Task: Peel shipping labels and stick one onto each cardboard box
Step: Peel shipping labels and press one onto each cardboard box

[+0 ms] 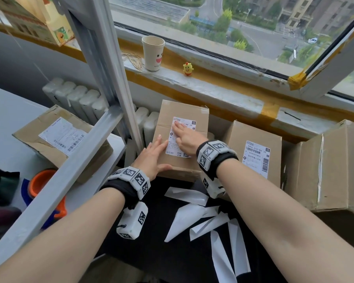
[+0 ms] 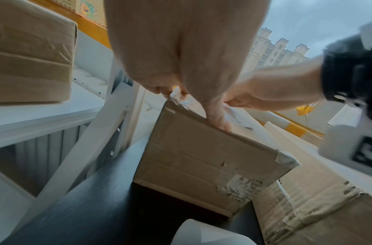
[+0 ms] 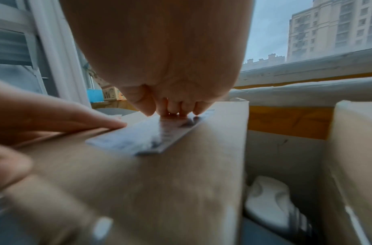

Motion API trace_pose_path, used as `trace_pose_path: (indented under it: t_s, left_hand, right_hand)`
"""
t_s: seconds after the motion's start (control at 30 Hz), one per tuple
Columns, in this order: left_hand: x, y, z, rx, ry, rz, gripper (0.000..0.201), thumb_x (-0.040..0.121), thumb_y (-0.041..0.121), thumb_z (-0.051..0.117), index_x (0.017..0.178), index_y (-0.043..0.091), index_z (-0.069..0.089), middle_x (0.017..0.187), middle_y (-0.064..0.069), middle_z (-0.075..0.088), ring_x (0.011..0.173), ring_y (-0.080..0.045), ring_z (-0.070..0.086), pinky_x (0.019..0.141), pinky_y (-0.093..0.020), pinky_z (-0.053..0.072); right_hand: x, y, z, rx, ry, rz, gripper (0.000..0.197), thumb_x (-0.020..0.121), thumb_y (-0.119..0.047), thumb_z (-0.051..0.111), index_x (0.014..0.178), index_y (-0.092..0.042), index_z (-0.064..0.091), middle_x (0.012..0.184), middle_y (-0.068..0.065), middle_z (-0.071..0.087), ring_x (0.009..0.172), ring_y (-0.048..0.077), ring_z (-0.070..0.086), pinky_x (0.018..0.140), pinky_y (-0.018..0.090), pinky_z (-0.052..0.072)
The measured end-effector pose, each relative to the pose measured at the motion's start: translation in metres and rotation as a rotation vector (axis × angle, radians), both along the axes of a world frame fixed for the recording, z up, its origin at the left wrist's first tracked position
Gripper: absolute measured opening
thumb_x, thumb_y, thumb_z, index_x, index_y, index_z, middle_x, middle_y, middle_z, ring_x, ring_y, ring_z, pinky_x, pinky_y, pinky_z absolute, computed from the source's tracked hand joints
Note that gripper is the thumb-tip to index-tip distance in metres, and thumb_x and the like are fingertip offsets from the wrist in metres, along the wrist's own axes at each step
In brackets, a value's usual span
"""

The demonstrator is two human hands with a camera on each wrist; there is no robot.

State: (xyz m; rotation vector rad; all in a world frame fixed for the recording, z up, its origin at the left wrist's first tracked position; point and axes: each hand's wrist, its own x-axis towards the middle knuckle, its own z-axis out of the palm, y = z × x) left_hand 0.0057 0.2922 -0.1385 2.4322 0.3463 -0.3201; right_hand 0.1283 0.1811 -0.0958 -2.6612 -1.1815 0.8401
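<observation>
A cardboard box [image 1: 194,111] stands in the middle below the window sill, with a white shipping label [image 1: 189,123] lying on its top. My right hand [image 1: 187,139] lies flat on the label, its straight fingers pressing it down [image 3: 174,111]. My left hand [image 1: 154,152] rests flat on the box top just left of the label, thumb along the near edge [image 2: 216,116]. A second box [image 1: 253,135] to the right carries its own label [image 1: 256,158]. On the left shelf a third box [image 1: 49,137] also bears a label [image 1: 63,135].
A large unlabelled box [image 1: 333,166] stands at the far right. White backing strips [image 1: 196,217] lie on the dark surface near me. A slanted metal shelf frame [image 1: 102,82] crosses left of the hands. A paper cup [image 1: 153,53] and yellow toy [image 1: 188,68] stand on the sill.
</observation>
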Motion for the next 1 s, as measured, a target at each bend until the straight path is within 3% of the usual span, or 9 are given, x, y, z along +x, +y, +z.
trace_pose_path:
  t_s: [0.4,0.47,0.5,0.57,0.6,0.67,0.77,1.0]
  left_hand:
    - [-0.001,0.000,0.007,0.337,0.102,-0.175,0.074,0.089,0.055,0.043,0.149,0.034,0.005,0.159,-0.004,-0.009,0.146,-0.031,0.004,0.119,-0.040,0.009]
    - [-0.003,-0.001,0.008,0.384,0.097,-0.197,0.074,0.089,0.059,0.037,0.149,0.033,0.002,0.159,-0.004,-0.010,0.146,-0.029,0.002,0.119,-0.040,0.010]
    - [-0.004,-0.001,0.007,0.398,0.101,-0.201,0.075,0.089,0.062,0.034,0.149,0.033,-0.001,0.159,-0.004,-0.011,0.146,-0.028,0.000,0.119,-0.041,0.010]
    - [-0.006,-0.001,0.006,0.428,0.119,-0.201,0.076,0.088,0.066,0.030,0.148,0.035,-0.005,0.158,-0.001,-0.013,0.147,-0.025,-0.004,0.119,-0.042,0.007]
    - [-0.007,-0.002,0.006,0.445,0.121,-0.207,0.076,0.087,0.067,0.029,0.148,0.036,-0.005,0.158,0.000,-0.013,0.147,-0.025,-0.006,0.119,-0.043,0.006]
    - [-0.008,-0.005,0.006,0.482,0.102,-0.235,0.071,0.089,0.065,0.025,0.147,0.038,-0.004,0.159,0.002,-0.010,0.147,-0.024,-0.005,0.119,-0.044,0.005]
    - [-0.011,-0.013,0.006,0.522,0.062,-0.258,0.064,0.093,0.058,0.022,0.149,0.033,0.002,0.159,0.003,-0.003,0.147,-0.021,-0.001,0.119,-0.041,0.006]
    - [-0.010,-0.025,0.012,0.536,0.128,-0.220,0.063,0.097,0.049,0.024,0.150,0.022,0.002,0.159,0.000,-0.003,0.147,-0.022,0.000,0.119,-0.037,0.007]
  right_hand:
    - [-0.069,-0.090,-0.008,0.023,-0.071,0.033,0.053,0.099,-0.019,0.029,0.150,-0.010,0.015,0.159,0.005,0.010,0.147,0.015,0.010,0.117,0.024,0.003]
    - [-0.072,-0.099,-0.003,0.070,-0.017,-0.063,0.048,0.099,-0.018,0.030,0.146,-0.012,0.027,0.157,0.004,0.022,0.144,0.018,0.021,0.117,0.028,0.011]
    - [-0.073,-0.102,0.001,0.118,0.009,-0.146,0.044,0.098,-0.018,0.031,0.142,-0.013,0.036,0.152,0.006,0.034,0.139,0.023,0.033,0.116,0.032,0.021]
    - [-0.073,-0.104,0.003,0.214,0.012,-0.269,0.041,0.098,-0.019,0.033,0.138,-0.015,0.039,0.140,0.012,0.049,0.126,0.030,0.048,0.106,0.036,0.036]
    - [-0.074,-0.101,0.003,0.227,-0.006,-0.275,0.044,0.098,-0.020,0.034,0.141,-0.015,0.033,0.142,0.012,0.046,0.128,0.030,0.046,0.106,0.037,0.035]
    - [-0.076,-0.091,0.002,0.195,-0.062,-0.189,0.052,0.098,-0.021,0.036,0.148,-0.013,0.022,0.155,0.007,0.026,0.142,0.022,0.028,0.116,0.033,0.019]
    - [-0.077,-0.075,-0.004,0.107,-0.083,-0.072,0.054,0.100,-0.022,0.033,0.149,-0.008,0.016,0.159,0.007,0.011,0.147,0.018,0.010,0.116,0.024,0.002]
    - [-0.084,-0.097,-0.016,0.024,-0.108,-0.052,0.055,0.099,-0.022,0.032,0.150,-0.010,0.014,0.160,0.004,0.007,0.147,0.017,0.011,0.120,0.031,0.010]
